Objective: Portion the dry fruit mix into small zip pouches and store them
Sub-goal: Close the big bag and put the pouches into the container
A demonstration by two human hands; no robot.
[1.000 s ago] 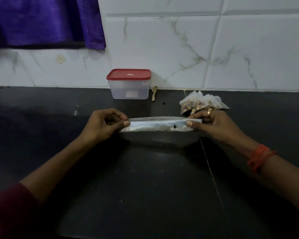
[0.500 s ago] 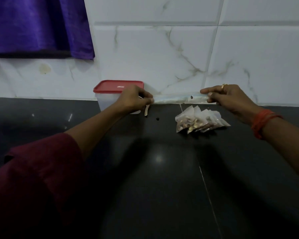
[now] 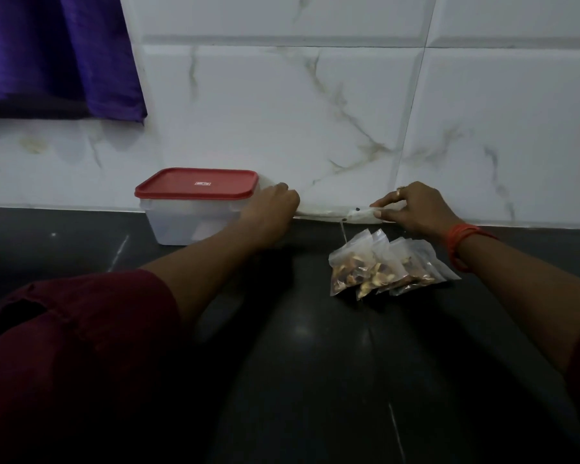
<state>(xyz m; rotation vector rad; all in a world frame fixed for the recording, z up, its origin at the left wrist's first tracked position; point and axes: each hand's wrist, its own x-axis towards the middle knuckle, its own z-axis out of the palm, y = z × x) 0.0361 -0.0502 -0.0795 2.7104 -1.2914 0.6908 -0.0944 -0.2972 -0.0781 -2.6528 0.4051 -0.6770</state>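
Observation:
A folded, nearly empty clear plastic bag (image 3: 332, 214) with a few dark bits inside lies along the foot of the wall. My left hand (image 3: 270, 209) grips its left end and my right hand (image 3: 412, 209) pinches its right end. Several small zip pouches (image 3: 379, 266) filled with dry fruit mix lie fanned out on the black counter (image 3: 298, 346), just in front of my right hand. A clear plastic box with a red lid (image 3: 198, 204) stands against the wall, right beside my left hand.
White marble-patterned tiles (image 3: 315, 112) form the wall behind the counter. A purple cloth (image 3: 54, 51) hangs at the upper left. My maroon sleeve (image 3: 74, 346) fills the lower left.
Both hands have carried the folded bag from the middle of the counter back to the wall and lowered it to the counter's rear edge. The view has moved closer to the wall.

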